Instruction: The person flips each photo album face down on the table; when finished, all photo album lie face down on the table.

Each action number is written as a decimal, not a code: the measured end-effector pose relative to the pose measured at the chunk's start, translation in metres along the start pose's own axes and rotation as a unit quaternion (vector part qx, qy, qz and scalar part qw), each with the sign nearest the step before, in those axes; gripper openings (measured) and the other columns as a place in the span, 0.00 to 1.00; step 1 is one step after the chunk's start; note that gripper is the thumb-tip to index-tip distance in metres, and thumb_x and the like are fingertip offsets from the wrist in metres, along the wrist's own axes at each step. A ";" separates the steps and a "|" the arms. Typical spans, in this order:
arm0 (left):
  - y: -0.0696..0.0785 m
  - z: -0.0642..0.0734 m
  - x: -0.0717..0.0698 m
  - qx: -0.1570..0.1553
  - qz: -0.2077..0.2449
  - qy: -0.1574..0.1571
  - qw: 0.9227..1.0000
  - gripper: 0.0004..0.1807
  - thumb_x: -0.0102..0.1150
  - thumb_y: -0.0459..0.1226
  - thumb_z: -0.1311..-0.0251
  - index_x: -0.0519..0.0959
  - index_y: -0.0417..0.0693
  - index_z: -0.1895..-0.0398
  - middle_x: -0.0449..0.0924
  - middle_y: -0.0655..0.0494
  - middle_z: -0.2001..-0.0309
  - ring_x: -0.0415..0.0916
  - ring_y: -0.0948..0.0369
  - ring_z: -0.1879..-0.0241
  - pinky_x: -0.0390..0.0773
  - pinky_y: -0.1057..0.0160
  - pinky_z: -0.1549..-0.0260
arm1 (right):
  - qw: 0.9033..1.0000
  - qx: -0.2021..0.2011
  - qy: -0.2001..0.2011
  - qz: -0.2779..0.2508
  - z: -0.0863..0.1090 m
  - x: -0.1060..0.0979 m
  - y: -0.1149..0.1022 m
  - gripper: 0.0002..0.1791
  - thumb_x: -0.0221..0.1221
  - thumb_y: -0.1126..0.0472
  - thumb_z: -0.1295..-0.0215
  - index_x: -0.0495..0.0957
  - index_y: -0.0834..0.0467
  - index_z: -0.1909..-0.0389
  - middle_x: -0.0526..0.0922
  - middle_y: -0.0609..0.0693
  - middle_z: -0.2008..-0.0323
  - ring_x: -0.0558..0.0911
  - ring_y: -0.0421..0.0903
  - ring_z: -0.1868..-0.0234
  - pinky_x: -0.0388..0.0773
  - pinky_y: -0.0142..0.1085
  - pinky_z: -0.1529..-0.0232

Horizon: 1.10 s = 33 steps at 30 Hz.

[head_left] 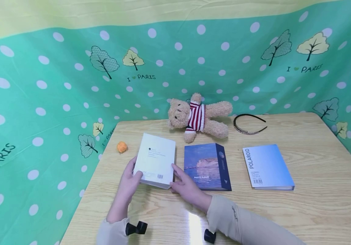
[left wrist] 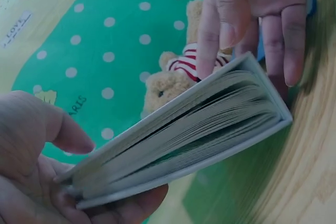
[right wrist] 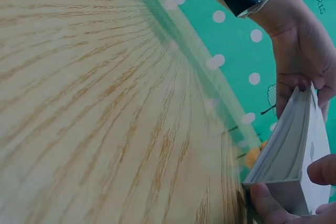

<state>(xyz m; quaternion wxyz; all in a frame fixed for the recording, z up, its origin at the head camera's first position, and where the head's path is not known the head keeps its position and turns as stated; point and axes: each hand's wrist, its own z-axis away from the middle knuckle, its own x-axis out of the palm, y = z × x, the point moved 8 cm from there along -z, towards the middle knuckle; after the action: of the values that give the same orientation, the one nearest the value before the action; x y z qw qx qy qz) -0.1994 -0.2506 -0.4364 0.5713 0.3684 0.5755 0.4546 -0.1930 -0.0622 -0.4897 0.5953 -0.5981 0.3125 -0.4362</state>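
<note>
A white photo album (head_left: 157, 158), small print and a barcode on its cover, is held tilted above the table's left half. My left hand (head_left: 130, 177) grips its left edge, thumb on the upper cover and fingers underneath. At the spine's lower corner, my right hand (head_left: 185, 185) holds the album between fingers on either side. The left wrist view shows the album's page edges (left wrist: 184, 129), slightly fanned between the covers. Right of my right hand lies a dark blue photo album (head_left: 201, 163) with a seaside cliff picture.
A blue-white Polaroid album (head_left: 267, 166) lies at the right. Behind are a teddy bear (head_left: 197, 117) in a striped shirt and a black headband (head_left: 244, 131). A small orange ball-like thing (head_left: 121, 147) sits at the left. A green dotted curtain (head_left: 175, 68) borders the wooden table (head_left: 322, 190).
</note>
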 end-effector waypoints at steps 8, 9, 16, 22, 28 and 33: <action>-0.006 -0.003 0.000 0.017 -0.092 0.011 0.996 0.41 0.59 0.30 0.39 0.52 0.37 0.25 0.56 0.38 0.28 0.53 0.45 0.28 0.53 0.47 0.30 | 1.000 -0.005 0.003 0.021 0.000 -0.001 0.001 0.40 0.52 0.75 0.34 0.47 0.60 0.23 0.52 0.72 0.29 0.81 0.59 0.50 0.83 0.46 0.55; -0.006 -0.003 0.000 0.017 -0.098 0.011 0.995 0.42 0.61 0.31 0.40 0.52 0.38 0.25 0.56 0.38 0.28 0.54 0.45 0.29 0.54 0.47 0.30 | 1.000 -0.005 0.002 0.023 0.000 -0.001 0.001 0.40 0.52 0.75 0.33 0.47 0.60 0.23 0.52 0.72 0.29 0.81 0.59 0.50 0.83 0.46 0.56; -0.009 -0.003 0.000 0.015 -0.133 0.010 0.991 0.50 0.71 0.35 0.49 0.53 0.43 0.25 0.62 0.43 0.30 0.61 0.46 0.32 0.60 0.47 0.33 | 0.999 -0.004 -0.008 0.038 0.002 0.001 -0.002 0.41 0.55 0.71 0.33 0.47 0.57 0.23 0.53 0.71 0.29 0.81 0.58 0.50 0.83 0.46 0.56; -0.007 -0.004 -0.001 0.034 -0.182 0.015 0.983 0.52 0.75 0.38 0.53 0.55 0.43 0.26 0.67 0.40 0.34 0.67 0.46 0.38 0.65 0.45 0.37 | 0.998 0.003 -0.018 0.057 0.004 0.003 -0.001 0.43 0.57 0.69 0.33 0.46 0.53 0.23 0.53 0.69 0.28 0.81 0.54 0.50 0.83 0.43 0.57; -0.013 -0.004 0.000 0.014 -0.231 0.003 0.973 0.59 0.75 0.45 0.52 0.46 0.34 0.25 0.57 0.32 0.30 0.58 0.39 0.33 0.58 0.42 0.34 | 0.996 0.002 -0.033 0.082 0.005 0.005 -0.002 0.41 0.56 0.66 0.30 0.46 0.52 0.22 0.55 0.66 0.28 0.77 0.57 0.41 0.83 0.42 0.56; -0.022 -0.002 0.000 -0.010 -0.262 -0.009 0.965 0.66 0.74 0.50 0.53 0.38 0.28 0.26 0.46 0.26 0.28 0.49 0.35 0.30 0.51 0.42 0.31 | 0.994 0.009 -0.030 0.108 0.005 0.005 -0.001 0.39 0.55 0.63 0.30 0.49 0.52 0.23 0.57 0.67 0.29 0.83 0.55 0.53 0.83 0.40 0.61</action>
<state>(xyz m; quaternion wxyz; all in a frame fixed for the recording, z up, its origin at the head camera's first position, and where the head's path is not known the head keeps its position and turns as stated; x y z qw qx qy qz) -0.1990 -0.2577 -0.4571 0.6790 0.2033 0.6422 0.2919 -0.1861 -0.0642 -0.4872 0.6533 -0.5686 0.3534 -0.3536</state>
